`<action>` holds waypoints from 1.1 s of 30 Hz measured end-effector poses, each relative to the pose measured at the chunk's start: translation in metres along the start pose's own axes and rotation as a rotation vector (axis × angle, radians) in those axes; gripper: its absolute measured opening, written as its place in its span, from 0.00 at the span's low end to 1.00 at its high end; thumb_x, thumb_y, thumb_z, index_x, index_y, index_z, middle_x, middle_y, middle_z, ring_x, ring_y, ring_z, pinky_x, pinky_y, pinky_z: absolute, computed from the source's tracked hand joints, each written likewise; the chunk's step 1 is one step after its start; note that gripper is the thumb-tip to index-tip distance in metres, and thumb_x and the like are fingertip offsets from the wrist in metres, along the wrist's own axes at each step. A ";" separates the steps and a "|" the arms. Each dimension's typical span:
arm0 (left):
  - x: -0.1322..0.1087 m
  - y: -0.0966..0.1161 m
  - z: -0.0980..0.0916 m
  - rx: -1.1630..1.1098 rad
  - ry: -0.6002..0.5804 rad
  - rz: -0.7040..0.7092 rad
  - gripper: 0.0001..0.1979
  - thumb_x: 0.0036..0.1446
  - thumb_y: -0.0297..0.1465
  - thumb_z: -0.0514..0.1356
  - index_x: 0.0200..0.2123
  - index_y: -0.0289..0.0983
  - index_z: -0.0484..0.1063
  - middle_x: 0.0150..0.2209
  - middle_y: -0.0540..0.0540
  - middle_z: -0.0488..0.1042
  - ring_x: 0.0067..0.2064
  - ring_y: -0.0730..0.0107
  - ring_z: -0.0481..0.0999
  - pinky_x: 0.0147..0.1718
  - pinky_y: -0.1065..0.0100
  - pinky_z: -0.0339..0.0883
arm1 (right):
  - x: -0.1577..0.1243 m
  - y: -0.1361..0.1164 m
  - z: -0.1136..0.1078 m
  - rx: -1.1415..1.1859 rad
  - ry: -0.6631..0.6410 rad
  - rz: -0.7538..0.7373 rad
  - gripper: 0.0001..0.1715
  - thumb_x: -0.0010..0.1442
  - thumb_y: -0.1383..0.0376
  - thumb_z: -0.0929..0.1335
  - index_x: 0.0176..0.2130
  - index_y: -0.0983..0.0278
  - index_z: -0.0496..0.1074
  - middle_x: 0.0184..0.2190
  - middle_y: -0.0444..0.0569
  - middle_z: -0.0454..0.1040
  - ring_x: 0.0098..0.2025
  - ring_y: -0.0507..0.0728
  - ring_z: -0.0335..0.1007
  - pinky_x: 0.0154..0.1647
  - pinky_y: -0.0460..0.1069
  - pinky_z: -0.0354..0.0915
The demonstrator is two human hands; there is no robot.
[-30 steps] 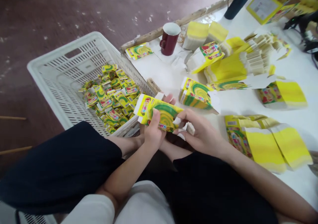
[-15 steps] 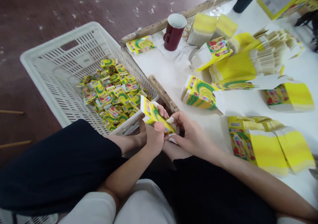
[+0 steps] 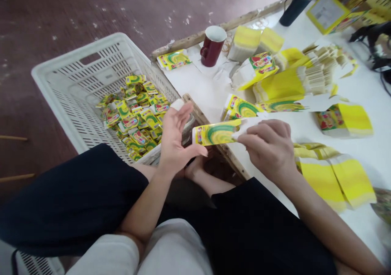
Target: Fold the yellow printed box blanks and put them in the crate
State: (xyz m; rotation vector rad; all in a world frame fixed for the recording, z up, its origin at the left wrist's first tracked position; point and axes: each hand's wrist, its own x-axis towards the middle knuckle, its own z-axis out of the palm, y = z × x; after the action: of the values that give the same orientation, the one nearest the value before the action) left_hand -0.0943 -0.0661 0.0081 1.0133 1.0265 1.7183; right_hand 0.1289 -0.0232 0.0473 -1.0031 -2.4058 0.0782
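Observation:
My right hand is closed on the white end flap of a flat yellow-and-green carton, held level over the table's wooden edge. Just left of the carton my left hand is open, palm toward it, fingers spread, with a white tape wrap on one fingertip. It holds nothing. Below and to the left stands a white plastic crate with a heap of small yellow-green folded cartons in it.
On the white table lie stacks of flat yellow cartons, more stacks further back, a dark red mug and a black cup. My dark-clad legs are under my arms. The floor is dark red.
The carton went from both hands, near the crate rim, to the right hand alone, turned flat and level. My left hand let go and opened. The view shifted slightly.

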 end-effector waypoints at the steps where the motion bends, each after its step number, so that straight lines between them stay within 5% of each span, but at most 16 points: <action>1: 0.002 0.003 -0.003 0.103 -0.106 -0.036 0.42 0.37 0.42 0.80 0.57 0.46 0.71 0.62 0.43 0.72 0.68 0.50 0.67 0.69 0.52 0.57 | -0.001 0.000 0.000 -0.040 -0.038 -0.086 0.12 0.68 0.68 0.67 0.39 0.48 0.75 0.36 0.42 0.77 0.46 0.59 0.71 0.61 0.60 0.64; 3: 0.002 0.004 -0.004 0.267 -0.339 -0.157 0.42 0.36 0.37 0.80 0.57 0.43 0.72 0.59 0.40 0.74 0.65 0.45 0.70 0.67 0.50 0.60 | -0.003 -0.002 0.001 -0.068 -0.082 -0.181 0.15 0.68 0.66 0.67 0.45 0.43 0.73 0.40 0.39 0.77 0.50 0.58 0.71 0.71 0.62 0.54; 5: -0.002 -0.001 0.001 0.344 -0.471 -0.236 0.37 0.43 0.34 0.78 0.56 0.41 0.71 0.56 0.39 0.76 0.60 0.47 0.75 0.63 0.51 0.65 | -0.004 -0.005 0.006 -0.026 0.011 -0.119 0.20 0.66 0.63 0.69 0.54 0.41 0.68 0.47 0.43 0.76 0.57 0.62 0.69 0.74 0.67 0.49; 7: -0.008 -0.007 0.010 0.383 -0.421 -0.236 0.36 0.45 0.34 0.76 0.57 0.40 0.69 0.53 0.40 0.76 0.55 0.50 0.77 0.59 0.54 0.67 | -0.003 -0.007 0.012 0.135 0.154 0.053 0.33 0.63 0.57 0.71 0.64 0.46 0.60 0.58 0.52 0.70 0.63 0.67 0.64 0.72 0.70 0.52; 9: -0.013 -0.014 0.017 0.401 -0.277 -0.217 0.38 0.43 0.35 0.77 0.57 0.40 0.67 0.51 0.42 0.76 0.52 0.52 0.77 0.55 0.57 0.69 | -0.001 -0.009 0.018 0.402 0.152 0.219 0.41 0.64 0.50 0.70 0.69 0.53 0.53 0.65 0.58 0.64 0.67 0.70 0.62 0.67 0.69 0.61; 13: -0.019 -0.024 0.024 0.443 -0.120 -0.233 0.43 0.38 0.35 0.78 0.57 0.41 0.65 0.52 0.42 0.75 0.52 0.50 0.77 0.54 0.58 0.69 | 0.003 -0.018 0.024 0.739 -0.129 0.417 0.27 0.71 0.50 0.61 0.65 0.55 0.62 0.60 0.56 0.73 0.63 0.66 0.70 0.61 0.62 0.69; 19: -0.022 -0.037 0.019 0.563 -0.155 -0.112 0.37 0.44 0.33 0.75 0.57 0.43 0.66 0.54 0.41 0.74 0.55 0.50 0.76 0.53 0.59 0.69 | 0.008 -0.024 0.030 0.887 -0.200 0.568 0.22 0.69 0.55 0.63 0.57 0.59 0.74 0.47 0.51 0.81 0.54 0.64 0.77 0.56 0.59 0.73; 22: -0.021 -0.037 0.018 0.582 -0.206 -0.131 0.31 0.46 0.31 0.72 0.54 0.44 0.67 0.49 0.44 0.75 0.51 0.52 0.78 0.50 0.59 0.70 | 0.005 -0.022 0.028 0.834 -0.233 0.530 0.21 0.69 0.59 0.63 0.57 0.60 0.75 0.43 0.51 0.83 0.49 0.64 0.80 0.50 0.59 0.76; 25: -0.020 -0.036 0.019 0.503 -0.253 -0.214 0.34 0.44 0.28 0.72 0.55 0.43 0.66 0.47 0.44 0.75 0.50 0.51 0.78 0.52 0.56 0.71 | 0.002 -0.025 0.025 0.639 -0.270 0.315 0.29 0.66 0.65 0.66 0.64 0.59 0.69 0.56 0.55 0.78 0.58 0.66 0.76 0.54 0.59 0.76; 28: -0.020 -0.037 0.021 0.409 -0.181 -0.192 0.34 0.40 0.26 0.72 0.52 0.42 0.67 0.54 0.41 0.71 0.59 0.47 0.72 0.61 0.53 0.66 | 0.001 -0.026 0.025 0.519 -0.311 0.087 0.34 0.63 0.70 0.66 0.66 0.56 0.67 0.67 0.56 0.68 0.66 0.65 0.68 0.60 0.60 0.73; 33: -0.015 -0.032 0.014 0.600 -0.136 -0.086 0.32 0.41 0.28 0.73 0.52 0.41 0.69 0.52 0.40 0.72 0.59 0.45 0.71 0.63 0.45 0.60 | -0.002 -0.011 0.029 0.418 -0.136 0.085 0.30 0.63 0.74 0.64 0.61 0.56 0.72 0.65 0.57 0.70 0.65 0.63 0.71 0.59 0.59 0.73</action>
State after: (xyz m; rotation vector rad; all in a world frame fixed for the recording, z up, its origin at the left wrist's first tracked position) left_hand -0.0685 -0.0684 -0.0194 1.4097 1.5140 1.2686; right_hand 0.1085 -0.0285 0.0246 -0.9217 -2.3249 0.6693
